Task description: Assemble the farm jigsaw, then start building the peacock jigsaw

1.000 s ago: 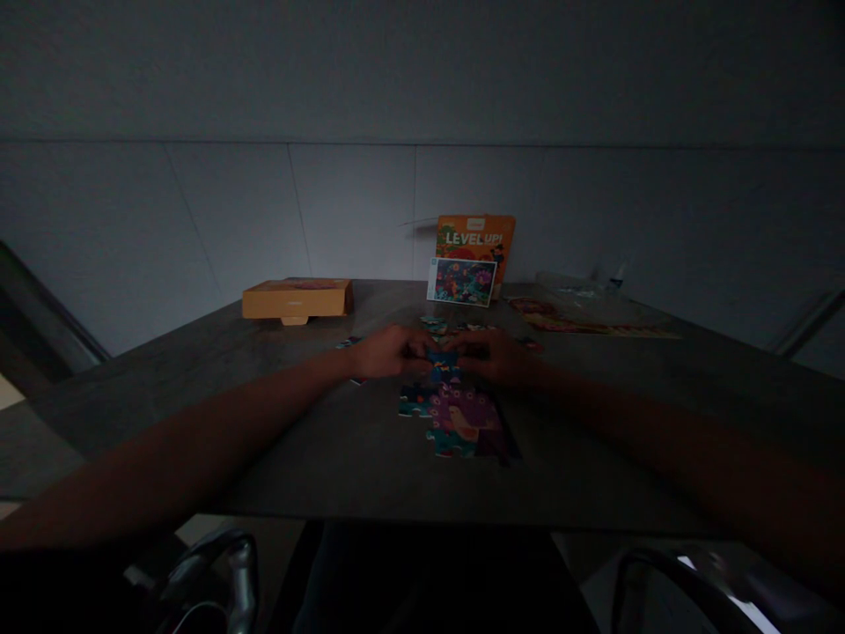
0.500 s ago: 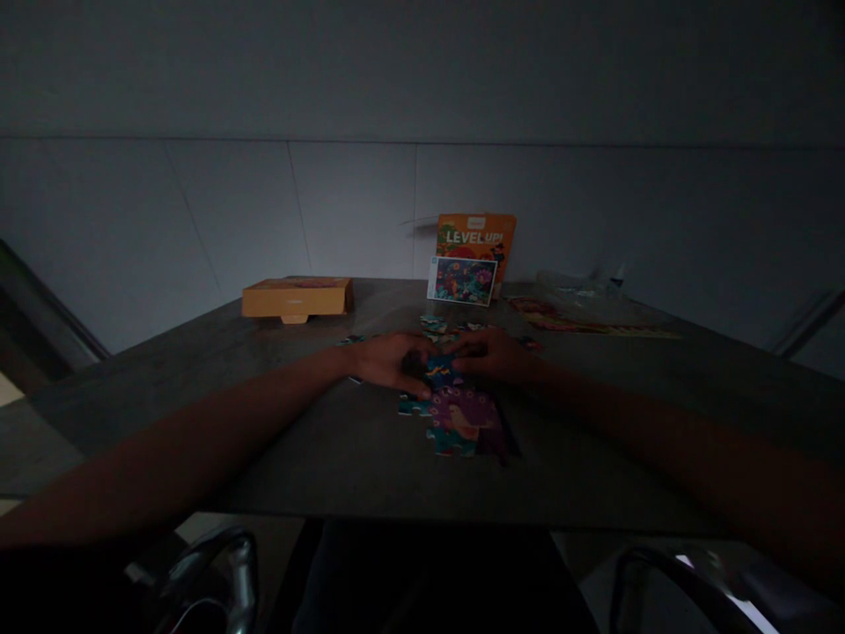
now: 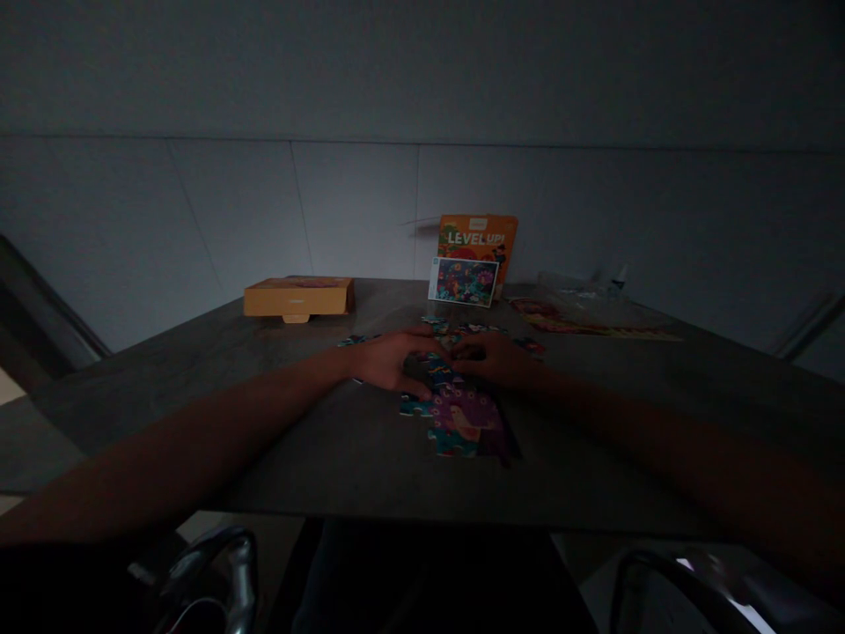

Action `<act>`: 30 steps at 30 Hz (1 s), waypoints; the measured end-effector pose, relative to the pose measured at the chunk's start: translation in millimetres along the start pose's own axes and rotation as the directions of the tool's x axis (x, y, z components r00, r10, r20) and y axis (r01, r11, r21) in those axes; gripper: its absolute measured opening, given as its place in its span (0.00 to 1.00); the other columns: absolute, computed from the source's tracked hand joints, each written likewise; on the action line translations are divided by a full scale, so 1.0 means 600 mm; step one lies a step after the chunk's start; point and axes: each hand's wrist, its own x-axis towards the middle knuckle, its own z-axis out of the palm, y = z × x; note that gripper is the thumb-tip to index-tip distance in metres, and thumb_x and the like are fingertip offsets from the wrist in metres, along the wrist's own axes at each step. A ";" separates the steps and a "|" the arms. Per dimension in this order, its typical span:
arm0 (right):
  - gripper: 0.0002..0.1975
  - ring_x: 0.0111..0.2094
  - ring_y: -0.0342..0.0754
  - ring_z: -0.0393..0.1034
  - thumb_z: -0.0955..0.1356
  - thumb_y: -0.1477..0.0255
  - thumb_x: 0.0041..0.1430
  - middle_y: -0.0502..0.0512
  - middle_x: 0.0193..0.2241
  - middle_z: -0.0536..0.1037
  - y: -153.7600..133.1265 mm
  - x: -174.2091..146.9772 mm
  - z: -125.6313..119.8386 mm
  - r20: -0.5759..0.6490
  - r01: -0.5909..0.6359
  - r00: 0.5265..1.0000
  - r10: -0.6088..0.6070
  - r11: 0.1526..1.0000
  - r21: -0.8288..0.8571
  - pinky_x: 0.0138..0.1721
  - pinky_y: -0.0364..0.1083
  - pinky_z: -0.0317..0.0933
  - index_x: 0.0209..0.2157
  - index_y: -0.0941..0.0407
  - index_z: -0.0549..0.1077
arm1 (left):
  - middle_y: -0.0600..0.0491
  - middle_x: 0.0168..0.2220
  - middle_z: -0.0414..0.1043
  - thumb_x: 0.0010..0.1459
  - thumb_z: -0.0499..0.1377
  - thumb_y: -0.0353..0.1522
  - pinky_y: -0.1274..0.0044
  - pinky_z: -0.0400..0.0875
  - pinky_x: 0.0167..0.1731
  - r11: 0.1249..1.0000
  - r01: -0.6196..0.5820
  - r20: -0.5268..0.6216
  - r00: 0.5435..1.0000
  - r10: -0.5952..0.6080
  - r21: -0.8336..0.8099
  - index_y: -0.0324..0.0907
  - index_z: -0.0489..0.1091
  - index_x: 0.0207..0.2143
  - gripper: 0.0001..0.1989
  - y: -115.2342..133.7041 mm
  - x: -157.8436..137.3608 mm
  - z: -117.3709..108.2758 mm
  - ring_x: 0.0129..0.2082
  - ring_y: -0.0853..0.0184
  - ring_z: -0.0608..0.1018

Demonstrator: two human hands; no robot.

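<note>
Head-worn view — looking forward, down — over table (image 3: pixel 297 458).

The scene is dimly lit, and the corners are darkened. The wall (image 3: pixel 356 211) is lit most at its middle. The right hand (image 3: pixel 498 359) is shadowed, and the puzzle (image 3: pixel 466 416) is only softly rendered.

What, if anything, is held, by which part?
It can't be told: the left hand and right hand are at the joined puzzle pieces, but the dim picture shows no clear grip.

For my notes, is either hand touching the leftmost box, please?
No, the left hand and right hand are at the puzzle, not the box.
</note>
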 end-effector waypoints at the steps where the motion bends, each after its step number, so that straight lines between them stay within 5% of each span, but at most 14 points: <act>1: 0.11 0.34 0.49 0.77 0.72 0.68 0.54 0.54 0.33 0.83 0.000 0.000 0.000 -0.005 0.005 1.000 -0.005 1.000 -0.012 0.35 0.45 0.65 0.39 0.57 0.81 | 0.47 0.43 0.73 0.53 0.71 0.40 0.71 0.71 0.45 1.000 -0.030 0.013 0.999 0.030 -0.011 0.42 0.77 0.47 0.20 0.003 0.001 0.000 0.44 0.60 0.75; 5: 0.13 0.32 0.49 0.75 0.71 0.69 0.55 0.55 0.32 0.83 -0.004 -0.003 -0.002 0.019 0.050 0.999 -0.049 0.997 -0.051 0.34 0.45 0.64 0.41 0.58 0.81 | 0.49 0.37 0.75 0.56 0.68 0.32 0.74 0.71 0.43 0.995 -0.066 0.076 0.995 0.071 -0.070 0.43 0.81 0.38 0.06 0.007 0.004 0.003 0.40 0.64 0.76; 14: 0.18 0.31 0.48 0.74 0.71 0.67 0.55 0.54 0.31 0.82 0.000 -0.001 -0.004 0.082 0.035 0.996 -0.032 0.999 -0.039 0.32 0.44 0.63 0.46 0.59 0.81 | 0.49 0.37 0.75 0.55 0.70 0.35 0.75 0.70 0.38 0.997 -0.038 0.066 0.997 0.042 -0.060 0.41 0.80 0.40 0.11 0.004 0.004 0.003 0.37 0.65 0.76; 30: 0.14 0.32 0.48 0.75 0.70 0.66 0.59 0.54 0.33 0.83 -0.007 -0.006 -0.008 0.106 0.235 0.971 -0.215 0.941 -0.244 0.36 0.44 0.61 0.44 0.55 0.81 | 0.51 0.29 0.73 0.57 0.67 0.38 0.76 0.67 0.34 0.992 -0.017 0.117 0.993 0.032 -0.126 0.40 0.79 0.35 0.10 -0.008 0.006 0.007 0.33 0.66 0.74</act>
